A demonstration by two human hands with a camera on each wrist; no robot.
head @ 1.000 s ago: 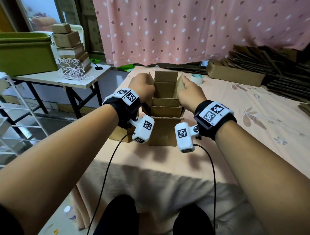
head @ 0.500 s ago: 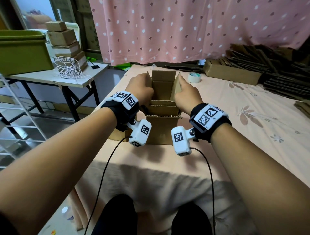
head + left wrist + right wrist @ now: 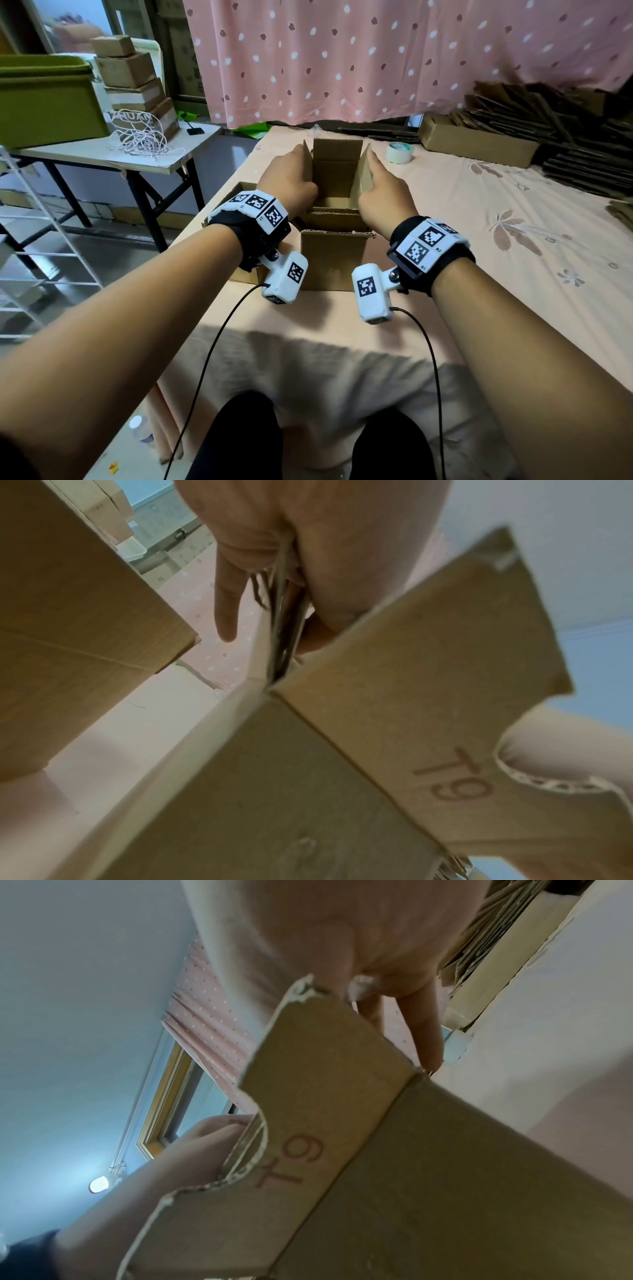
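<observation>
A small open cardboard box point(image 3: 331, 263), marked "T9" on its near flap, stands on the pink-clothed table point(image 3: 496, 240) in front of me. My left hand point(image 3: 287, 181) grips the box's left side flap, which stands upright. In the left wrist view the flap edge point(image 3: 281, 631) runs between thumb and fingers. My right hand point(image 3: 383, 193) holds the right side flap, its fingers point(image 3: 424, 1031) lying down the outside. The far flap point(image 3: 337, 149) stands up and the near flap point(image 3: 318, 1102) leans toward me. The fingertips are hidden in the head view.
A second cardboard box point(image 3: 236, 192) sits just left of the first, under my left wrist. A tape roll point(image 3: 398, 153) lies behind, with a long carton point(image 3: 476, 144) and stacked flat cardboard point(image 3: 565, 137) at the back right. A side table point(image 3: 102, 154) carries a green bin, boxes and cord.
Both hands stay on the side flaps, which have been drawn from slightly splayed to more upright. The box has not shifted on the table.
</observation>
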